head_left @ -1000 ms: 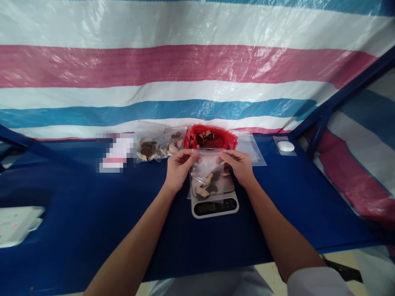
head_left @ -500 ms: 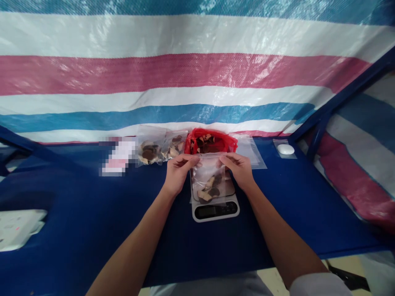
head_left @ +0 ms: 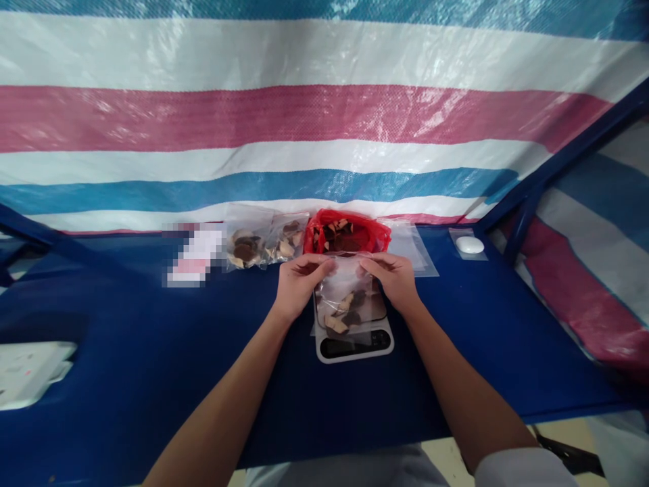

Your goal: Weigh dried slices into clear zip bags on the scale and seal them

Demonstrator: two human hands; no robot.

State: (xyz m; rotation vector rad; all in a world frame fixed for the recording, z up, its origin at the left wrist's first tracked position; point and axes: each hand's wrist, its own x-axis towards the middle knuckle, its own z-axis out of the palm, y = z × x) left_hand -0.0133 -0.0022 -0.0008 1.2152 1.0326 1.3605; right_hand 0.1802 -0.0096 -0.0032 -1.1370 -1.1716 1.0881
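A clear zip-lock bag [head_left: 339, 287] hangs from both hands, with several dark brown and pale dried slices in its lower part. My left hand [head_left: 300, 283] pinches the top edge of this bag at its left side. Opposite it, my right hand [head_left: 394, 277] pinches the same edge, thumb and fingers closed. Beneath the bag is a white kitchen scale [head_left: 357, 350] with a dark display strip; the bag covers much of its plate. Just behind the hands, a red plastic bag [head_left: 372, 237] lies open with more slices inside.
Two filled clear bags [head_left: 246, 247] lie left of the red bag, beside a blurred-out paper [head_left: 200, 253]. Flat clear bags [head_left: 413, 250] lie to its right. Farther right is a white oval object [head_left: 470, 245]. A white power strip [head_left: 33, 372] sits at the left. Striped sheeting [head_left: 304, 118] rises behind the blue table [head_left: 152, 352].
My left hand has slid slightly to the right along the bag's top edge, closer to my right hand. The right hand has barely moved.
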